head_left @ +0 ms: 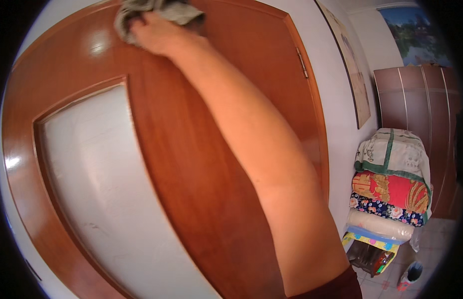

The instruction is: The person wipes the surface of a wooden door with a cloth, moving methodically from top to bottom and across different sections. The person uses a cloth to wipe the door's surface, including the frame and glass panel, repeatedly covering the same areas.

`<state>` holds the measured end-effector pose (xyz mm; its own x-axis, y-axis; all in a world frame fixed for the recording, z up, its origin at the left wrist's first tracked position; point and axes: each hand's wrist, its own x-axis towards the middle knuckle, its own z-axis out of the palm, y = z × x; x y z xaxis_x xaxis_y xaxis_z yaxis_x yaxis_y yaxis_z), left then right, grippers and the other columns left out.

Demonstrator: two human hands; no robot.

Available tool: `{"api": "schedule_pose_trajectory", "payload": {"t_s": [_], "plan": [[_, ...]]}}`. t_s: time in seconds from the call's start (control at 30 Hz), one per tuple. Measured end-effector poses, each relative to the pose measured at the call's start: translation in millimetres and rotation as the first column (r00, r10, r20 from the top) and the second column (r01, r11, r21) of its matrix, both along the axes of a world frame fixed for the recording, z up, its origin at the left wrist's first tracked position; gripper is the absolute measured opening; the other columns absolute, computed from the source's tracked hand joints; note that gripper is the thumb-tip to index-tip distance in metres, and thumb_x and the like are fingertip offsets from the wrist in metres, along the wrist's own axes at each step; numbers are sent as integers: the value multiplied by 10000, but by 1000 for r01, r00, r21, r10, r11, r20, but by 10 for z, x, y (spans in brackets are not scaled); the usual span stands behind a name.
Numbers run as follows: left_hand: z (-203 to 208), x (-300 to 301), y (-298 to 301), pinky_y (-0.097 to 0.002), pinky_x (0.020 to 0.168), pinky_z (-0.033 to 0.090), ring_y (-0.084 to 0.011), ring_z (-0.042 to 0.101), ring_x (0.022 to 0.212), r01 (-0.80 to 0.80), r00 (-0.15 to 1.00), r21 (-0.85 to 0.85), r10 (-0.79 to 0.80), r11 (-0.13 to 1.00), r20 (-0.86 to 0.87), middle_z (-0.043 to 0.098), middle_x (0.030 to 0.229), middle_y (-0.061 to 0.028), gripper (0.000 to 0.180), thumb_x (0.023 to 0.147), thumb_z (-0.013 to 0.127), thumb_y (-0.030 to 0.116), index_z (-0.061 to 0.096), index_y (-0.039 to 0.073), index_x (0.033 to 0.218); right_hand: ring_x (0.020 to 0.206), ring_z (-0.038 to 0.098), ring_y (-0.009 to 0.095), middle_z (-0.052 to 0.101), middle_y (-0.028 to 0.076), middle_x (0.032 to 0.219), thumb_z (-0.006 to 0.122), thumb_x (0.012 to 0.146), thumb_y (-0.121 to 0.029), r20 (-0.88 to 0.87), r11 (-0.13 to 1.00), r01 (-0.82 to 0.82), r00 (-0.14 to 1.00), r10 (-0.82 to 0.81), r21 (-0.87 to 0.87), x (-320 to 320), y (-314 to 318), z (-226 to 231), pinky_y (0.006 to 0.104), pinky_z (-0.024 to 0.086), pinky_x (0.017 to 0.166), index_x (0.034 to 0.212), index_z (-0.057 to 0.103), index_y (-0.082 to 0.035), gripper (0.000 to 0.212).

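My right hand [156, 34] reaches high up on a reddish-brown wooden door [184, 164], its arm stretched across the view from the lower right. The fingers are closed on a crumpled grey-green cloth [184, 14], which lies against the upper part of the door. Part of the cloth is cut off by the top edge of the view. Below and left of the hand is the door's pale frosted glass panel [102, 169]. My left hand is out of view.
A metal hinge [302, 62] sits on the door's right side. To the right stand a stack of folded quilts [391, 192] on a low support, a dark brown wardrobe [410, 104] and a small container [411, 273] on the tiled floor. A framed picture [348, 65] hangs on the wall.
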<state>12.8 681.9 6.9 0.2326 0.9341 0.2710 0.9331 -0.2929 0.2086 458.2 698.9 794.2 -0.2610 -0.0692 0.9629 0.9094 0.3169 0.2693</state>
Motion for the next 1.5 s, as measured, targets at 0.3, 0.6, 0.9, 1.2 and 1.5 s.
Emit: {"api": "schedule_pose_trajectory", "payload": {"t_s": [0.3,0.6,0.9,1.2,1.5], "plan": [[-18,107,-51,-521,758,557,-406,672,904,-111,991,-3,110,994,-78,704,1010,-185,371,1036,480,409,680,109,1123,1449,384,410,460,255,1526,302,1023,-501,-411,996,92,909,-76,19,2332,-553,-328,424,280,1192,1498,451,-29,685],[20,230,-263,-531,827,548,-429,656,955,-132,990,33,134,991,-50,700,1056,-199,410,1050,457,427,703,100,1081,1475,334,428,381,168,1610,260,990,-533,-623,957,280,736,-266,-78,2693,-533,-318,508,192,1235,1614,272,-250,685],[-307,-6,-56,-505,829,553,-380,671,1027,-52,999,-122,51,991,-16,696,1140,-146,443,1039,438,503,657,155,1203,1496,312,395,395,176,1602,359,1012,-473,-440,997,50,895,-70,-57,1499,-506,-755,451,212,1224,1591,349,-184,647],[332,43,-291,-494,867,534,-384,639,1076,77,994,-129,-67,989,82,672,1057,-158,309,959,603,376,663,118,1117,1261,567,382,565,209,1442,423,1013,-294,-2,984,16,1000,-17,-176,-342,-242,-758,380,397,1085,1407,554,-83,466],[-148,-48,-123,-501,839,543,-374,648,1004,98,979,91,-113,991,168,685,1030,-151,273,974,568,300,689,97,1110,972,698,356,676,183,1271,364,995,-301,482,976,139,875,-41,-169,-2281,383,-499,464,541,902,1141,714,-83,437]]}}
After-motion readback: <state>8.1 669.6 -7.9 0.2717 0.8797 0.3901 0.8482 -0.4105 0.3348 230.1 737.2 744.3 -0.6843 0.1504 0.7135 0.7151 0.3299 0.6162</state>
